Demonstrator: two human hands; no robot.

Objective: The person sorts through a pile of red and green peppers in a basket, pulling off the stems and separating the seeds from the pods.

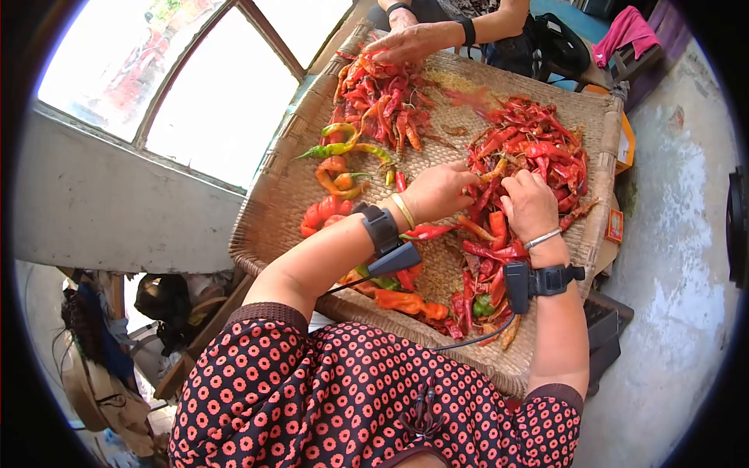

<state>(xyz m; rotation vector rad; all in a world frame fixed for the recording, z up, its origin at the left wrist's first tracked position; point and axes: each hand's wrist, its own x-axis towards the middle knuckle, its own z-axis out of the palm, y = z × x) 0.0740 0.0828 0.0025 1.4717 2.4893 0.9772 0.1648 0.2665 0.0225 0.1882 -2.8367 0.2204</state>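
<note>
A wide woven tray (281, 199) holds heaps of red chili peppers. My left hand (441, 190) rests on the tray's middle, fingers curled around an orange chili (493, 170) at the edge of the right-hand heap (538, 144). My right hand (529, 204) lies just beside it, fingers bent down into the same red chilies; what it grips is hidden. Both wrists wear black strapped devices with cables. Another person's hand (409, 43) presses on the far heap (386, 97).
Green, yellow and orange chilies (343, 148) lie at the tray's left; more red and orange ones (409, 300) lie near my forearms. A bright window (211, 93) is at the left, a grey concrete floor (679, 257) at the right, pink cloth (628, 31) beyond.
</note>
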